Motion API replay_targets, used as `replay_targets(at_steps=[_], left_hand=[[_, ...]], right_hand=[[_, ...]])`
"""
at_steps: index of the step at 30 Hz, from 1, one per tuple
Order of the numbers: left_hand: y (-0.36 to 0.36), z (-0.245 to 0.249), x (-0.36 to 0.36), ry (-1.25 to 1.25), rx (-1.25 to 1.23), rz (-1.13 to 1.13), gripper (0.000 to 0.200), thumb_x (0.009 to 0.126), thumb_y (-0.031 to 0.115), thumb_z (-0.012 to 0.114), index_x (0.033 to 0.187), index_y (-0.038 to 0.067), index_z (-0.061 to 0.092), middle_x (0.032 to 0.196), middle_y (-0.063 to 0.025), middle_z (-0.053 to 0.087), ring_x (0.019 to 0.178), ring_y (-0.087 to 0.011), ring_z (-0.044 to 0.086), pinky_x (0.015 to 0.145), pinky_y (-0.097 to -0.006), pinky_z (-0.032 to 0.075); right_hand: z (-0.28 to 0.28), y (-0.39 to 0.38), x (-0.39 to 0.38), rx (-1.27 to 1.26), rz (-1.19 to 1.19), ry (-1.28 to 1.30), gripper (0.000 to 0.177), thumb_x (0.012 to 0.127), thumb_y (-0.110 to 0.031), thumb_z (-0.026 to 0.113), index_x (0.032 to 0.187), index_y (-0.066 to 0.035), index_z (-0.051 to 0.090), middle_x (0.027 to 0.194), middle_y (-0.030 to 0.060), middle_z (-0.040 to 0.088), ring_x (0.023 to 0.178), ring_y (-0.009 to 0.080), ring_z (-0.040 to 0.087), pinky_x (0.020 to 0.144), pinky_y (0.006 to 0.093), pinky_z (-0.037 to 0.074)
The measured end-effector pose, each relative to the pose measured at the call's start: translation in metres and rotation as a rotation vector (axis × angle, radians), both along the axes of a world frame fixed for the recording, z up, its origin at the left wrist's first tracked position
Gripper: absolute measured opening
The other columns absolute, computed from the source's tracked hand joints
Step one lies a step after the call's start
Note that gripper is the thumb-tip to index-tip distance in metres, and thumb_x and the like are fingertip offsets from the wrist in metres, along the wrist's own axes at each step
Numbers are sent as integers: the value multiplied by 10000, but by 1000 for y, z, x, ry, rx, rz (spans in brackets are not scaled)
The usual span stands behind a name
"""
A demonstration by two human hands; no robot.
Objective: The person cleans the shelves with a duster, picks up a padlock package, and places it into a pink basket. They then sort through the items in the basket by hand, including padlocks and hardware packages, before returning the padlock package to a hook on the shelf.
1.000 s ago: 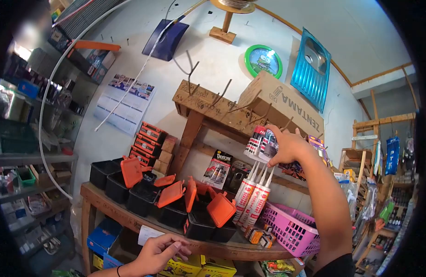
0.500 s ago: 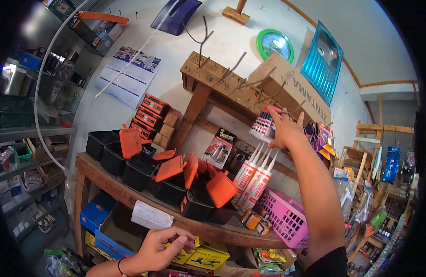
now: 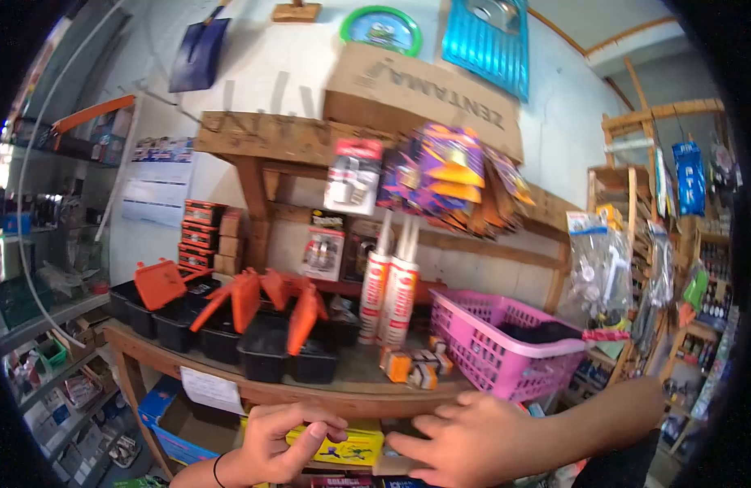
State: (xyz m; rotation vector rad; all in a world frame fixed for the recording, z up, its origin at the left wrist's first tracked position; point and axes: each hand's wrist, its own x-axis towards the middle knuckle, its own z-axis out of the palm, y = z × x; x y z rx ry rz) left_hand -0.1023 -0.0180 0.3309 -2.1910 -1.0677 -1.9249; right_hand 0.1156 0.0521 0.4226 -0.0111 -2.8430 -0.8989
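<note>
My left hand (image 3: 290,443) is at the bottom centre, in front of a yellow box (image 3: 343,446); its fingers are curled with the thumb close to them, and nothing shows in them. My right hand (image 3: 473,439) is at the lower right with fingers spread, holding nothing, below the shelf edge and the small orange boxes (image 3: 412,368). A red and white blister pack (image 3: 353,176) hangs from the wooden rack, beside purple and orange packs (image 3: 449,167). Two white and red sealant tubes (image 3: 398,301) stand upright on the shelf.
Black bins (image 3: 266,354) with orange lids line the wooden shelf (image 3: 327,392). At its right end sits a pink basket (image 3: 506,350). A cardboard box (image 3: 416,98) lies on the rack. Glass shelving is at the left; hanging plastic bags (image 3: 599,264) are at the right.
My right hand has left the hanging red and white pack and come down below the shelf edge, fingers spread. The view has turned right. My left hand keeps nearly the same pose.
</note>
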Motion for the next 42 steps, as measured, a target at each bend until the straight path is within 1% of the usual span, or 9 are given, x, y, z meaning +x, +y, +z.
replay_targets(at_steps=[3,7,13,18,23,35,37,41,42], left_hand=[[35,9,43,54,-121,-38,192,875,97,463,879,-22,613,763,-106,657,737,-174,652,687,-266,505],[90,27,96,189,64,-118,164,830,76,491,823,-19,624,748,-105,653,677,-200,649,643,-280,511],[159,66,176,511,294,195,82,750,49,540,770,10,609,735,-98,627,640,-228,616,610,-304,490],[223,75,201,252,126,250,85,760,92,532,755,29,588,698,-86,575,691,-254,542,654,-326,415],[243,72,200,384,-108,275,193,788,159,469,663,15,498,612,-102,479,598,-269,466,650,-351,334],[263,51,183,387,262,288,253,771,202,455,569,58,510,518,-34,430,518,-227,445,574,-358,343],[267,47,173,504,352,137,249,767,261,491,819,22,541,739,-98,519,559,-214,480,615,-349,364],[259,53,188,376,273,203,269,845,252,436,799,22,570,674,-64,514,596,-207,498,606,-359,399],[272,47,199,209,415,227,314,813,249,423,598,41,518,541,-58,442,503,-187,419,575,-364,352]], right_hand=[[26,36,73,-152,49,-128,339,749,-293,584,1022,-93,575,833,62,637,685,215,627,613,340,465],[37,101,173,-318,124,124,178,734,-220,602,860,-94,592,716,51,597,611,211,593,541,325,443],[35,174,250,7,-84,571,189,695,-196,653,847,-97,600,809,42,570,720,212,571,602,331,416],[40,222,267,142,-382,483,196,707,-200,608,862,-84,585,854,82,563,709,242,591,607,364,435],[36,254,272,87,-674,347,168,742,-149,533,872,-60,592,815,126,598,658,270,626,576,390,470],[59,325,228,-28,-767,3,200,741,-134,512,906,-71,606,769,137,631,734,289,635,629,419,500],[60,331,218,-56,-793,8,207,733,-134,517,912,-70,601,772,143,629,729,295,633,627,420,499],[57,340,207,-85,-827,81,209,723,-126,518,911,-70,592,772,156,620,715,311,628,620,428,497],[53,343,207,-84,-851,103,208,710,-135,540,901,-67,591,786,155,610,711,317,622,618,427,494]])
